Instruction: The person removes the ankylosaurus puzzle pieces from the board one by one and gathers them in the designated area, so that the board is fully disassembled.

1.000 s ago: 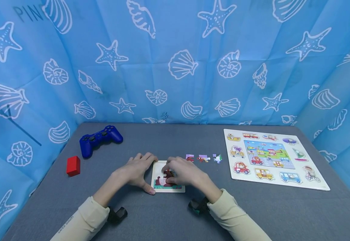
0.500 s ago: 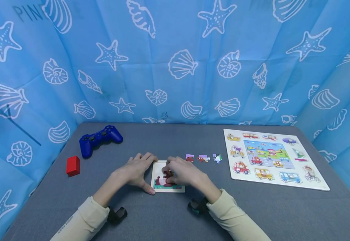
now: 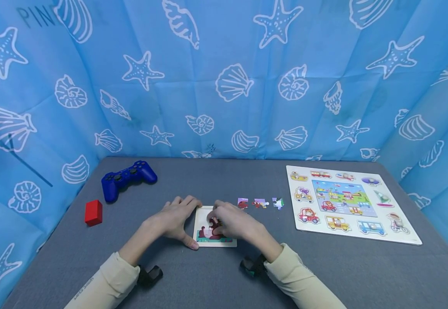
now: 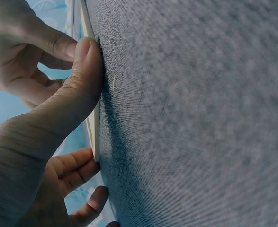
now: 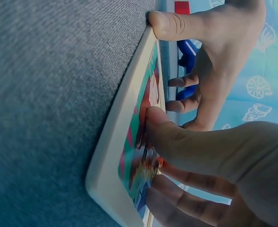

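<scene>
A small jigsaw puzzle board (image 3: 204, 210) with a pale frame lies on the table; brown and green picture pieces fill its lower part. My left hand (image 3: 175, 219) holds the board by its left side, thumb at the near corner and fingers at the far one. Over the board's right half, my right hand (image 3: 233, 219) has thumb and fingertips on a brown puzzle piece (image 3: 214, 222), partly hidden beneath them. In the right wrist view the thumb (image 5: 160, 118) touches the picture surface. Three loose puzzle pieces, the middle one purple and red (image 3: 260, 203), lie beyond the right hand.
A larger white puzzle board (image 3: 299, 221) with vehicle pictures lies at the right. At the left are a blue game controller (image 3: 129, 178) and a red block (image 3: 94, 213). A blue shell-print curtain (image 3: 208, 107) stands behind the grey table (image 3: 193, 283).
The right hand's fingers shift very slightly over the brown piece. The left hand, the board and the loose pieces stay where they were.
</scene>
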`<state>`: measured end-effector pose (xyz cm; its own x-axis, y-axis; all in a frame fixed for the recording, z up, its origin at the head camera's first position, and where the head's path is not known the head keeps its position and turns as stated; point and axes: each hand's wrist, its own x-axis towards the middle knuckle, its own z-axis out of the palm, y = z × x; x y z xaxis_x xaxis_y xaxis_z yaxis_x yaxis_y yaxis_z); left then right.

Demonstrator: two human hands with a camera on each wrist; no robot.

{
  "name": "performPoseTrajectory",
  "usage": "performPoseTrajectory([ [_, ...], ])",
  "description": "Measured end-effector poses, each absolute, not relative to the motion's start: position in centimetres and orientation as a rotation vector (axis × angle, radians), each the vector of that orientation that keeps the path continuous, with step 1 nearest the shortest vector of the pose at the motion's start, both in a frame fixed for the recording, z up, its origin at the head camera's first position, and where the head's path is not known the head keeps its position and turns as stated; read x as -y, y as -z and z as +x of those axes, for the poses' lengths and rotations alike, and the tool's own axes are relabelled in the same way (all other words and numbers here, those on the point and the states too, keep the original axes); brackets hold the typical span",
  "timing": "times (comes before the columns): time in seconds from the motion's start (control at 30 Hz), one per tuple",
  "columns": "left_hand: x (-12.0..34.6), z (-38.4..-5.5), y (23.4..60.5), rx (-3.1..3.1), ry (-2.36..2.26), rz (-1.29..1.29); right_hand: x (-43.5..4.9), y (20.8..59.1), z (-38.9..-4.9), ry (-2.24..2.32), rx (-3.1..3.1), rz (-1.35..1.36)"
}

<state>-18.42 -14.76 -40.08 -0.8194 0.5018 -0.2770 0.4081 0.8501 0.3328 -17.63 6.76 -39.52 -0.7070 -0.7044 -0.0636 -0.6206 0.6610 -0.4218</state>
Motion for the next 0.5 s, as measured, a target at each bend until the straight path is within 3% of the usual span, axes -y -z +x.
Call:
performPoseTrajectory([
  [0.5,14.75,-18.42,40.17,-2.674,-0.362,0.676,-6.58,39.28,-17.47,0.576,-2.673,-1.001],
])
